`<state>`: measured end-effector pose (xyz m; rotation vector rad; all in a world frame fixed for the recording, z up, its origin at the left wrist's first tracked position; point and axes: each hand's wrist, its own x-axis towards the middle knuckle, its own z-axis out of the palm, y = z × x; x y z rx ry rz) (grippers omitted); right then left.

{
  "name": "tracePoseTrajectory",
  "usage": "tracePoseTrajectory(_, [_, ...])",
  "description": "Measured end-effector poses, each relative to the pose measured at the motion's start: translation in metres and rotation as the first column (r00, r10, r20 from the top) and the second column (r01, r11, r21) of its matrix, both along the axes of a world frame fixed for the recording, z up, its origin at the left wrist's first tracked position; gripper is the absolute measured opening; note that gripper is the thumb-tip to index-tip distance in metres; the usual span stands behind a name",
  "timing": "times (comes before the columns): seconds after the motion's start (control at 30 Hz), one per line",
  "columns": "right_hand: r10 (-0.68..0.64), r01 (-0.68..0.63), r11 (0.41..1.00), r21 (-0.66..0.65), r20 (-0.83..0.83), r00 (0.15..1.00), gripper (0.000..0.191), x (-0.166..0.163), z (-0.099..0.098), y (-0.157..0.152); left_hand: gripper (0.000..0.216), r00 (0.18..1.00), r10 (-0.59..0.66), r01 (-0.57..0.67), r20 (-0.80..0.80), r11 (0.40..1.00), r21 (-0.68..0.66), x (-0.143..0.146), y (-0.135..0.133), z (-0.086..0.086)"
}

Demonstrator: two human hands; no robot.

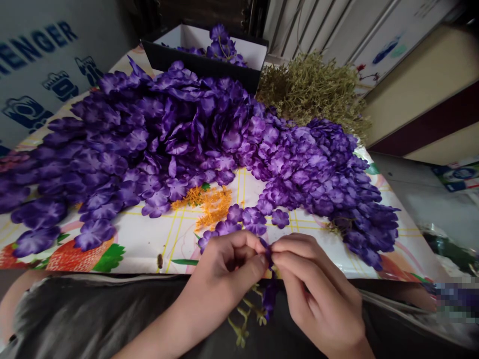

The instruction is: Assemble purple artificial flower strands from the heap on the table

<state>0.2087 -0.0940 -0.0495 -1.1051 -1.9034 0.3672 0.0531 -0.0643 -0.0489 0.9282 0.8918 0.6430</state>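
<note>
Both hands meet over the table's front edge, pinching a small purple artificial flower [266, 252]. My left hand [228, 279] has thumb and forefinger closed on it, and my right hand [318, 289] grips its other side with the fingertips. Below them hangs a green plastic stem [241, 331] with another purple blossom [268, 299], over my lap. Just beyond the fingers lie loose purple flowers [253, 219]. Orange artificial sprigs [211, 204] rest behind these. Where the fingertips meet, the flower is partly hidden.
A large heap of purple artificial flowers [179, 119] spreads over the strawberry-print tablecloth [138, 239]. Behind it stands a black box [202, 62] holding more flowers. Dry greenish sprigs [318, 87] lie at the back right. A printed panel [41, 65] rises at left.
</note>
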Motion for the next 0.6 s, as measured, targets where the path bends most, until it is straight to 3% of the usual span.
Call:
tracePoseTrajectory(0.1, [-0.050,0.016,0.961,-0.275,-0.116,0.992,0.028,-0.003,0.002,-0.002,0.017,0.997,0.025,-0.019,-0.071,0.996,0.082,0.000,-0.001,0.001])
tracePoseTrajectory(0.17, [-0.081,0.021,0.929,-0.370,-0.148,0.986,0.024,-0.005,0.003,-0.002,0.017,0.993,0.040,-0.027,-0.107,0.991,0.128,0.001,-0.002,0.002])
tracePoseTrajectory(0.23, [-0.127,0.058,0.920,-0.387,-0.157,0.979,0.012,-0.005,0.003,-0.001,0.016,0.990,0.039,-0.019,-0.132,0.988,0.153,0.001,-0.003,0.004])
tracePoseTrajectory(0.3, [-0.256,0.174,0.896,-0.408,-0.153,0.955,0.011,0.000,0.001,0.001,0.017,0.988,0.026,-0.003,-0.149,0.988,0.155,0.002,-0.004,0.004])
tracePoseTrajectory(0.4, [-0.491,0.365,0.819,-0.442,-0.211,0.845,0.012,0.015,-0.004,0.004,0.017,0.989,0.021,-0.003,-0.148,0.993,0.121,0.002,-0.002,0.004])
tracePoseTrajectory(0.5, [-0.566,0.379,0.799,-0.467,-0.372,0.735,0.012,0.027,-0.010,0.007,0.016,0.991,0.039,-0.030,-0.126,0.997,0.072,0.003,0.002,0.003])
tracePoseTrajectory(0.6, [-0.565,0.352,0.809,-0.472,-0.455,0.688,0.011,0.029,-0.011,0.010,0.018,0.995,0.058,-0.057,-0.080,0.998,0.021,0.003,0.005,0.002])
